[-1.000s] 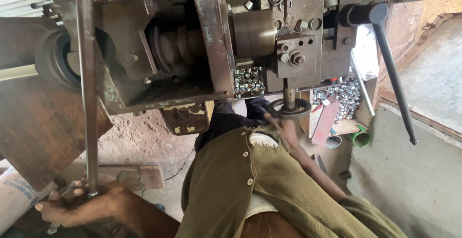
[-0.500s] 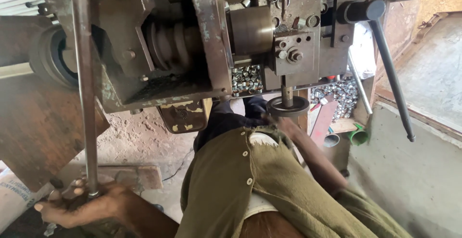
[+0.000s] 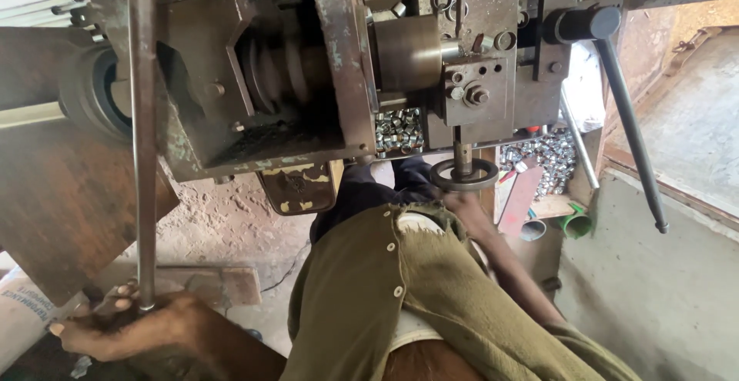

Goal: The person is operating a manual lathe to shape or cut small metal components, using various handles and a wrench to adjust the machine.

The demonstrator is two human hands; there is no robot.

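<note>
One hand [image 3: 469, 212] half hidden by shirt [image 3: 400, 289]

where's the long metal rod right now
In the head view the metal rod runs down the left side, from the machine to the left hand gripping its lower end.

Left hand [image 3: 127, 325] clenched low; right hand [image 3: 466, 212] reaching forward.

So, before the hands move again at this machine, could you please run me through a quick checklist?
1. Left hand gripping the long metal rod: ok.
2. Right hand at the small handwheel: ok, touching it; grip cannot tell.
3. Black-knobbed lever free of both hands: ok.
4. Shirt away from the pulley: ok.
5. Finished metal pieces contained in their tray: cannot tell.
</note>
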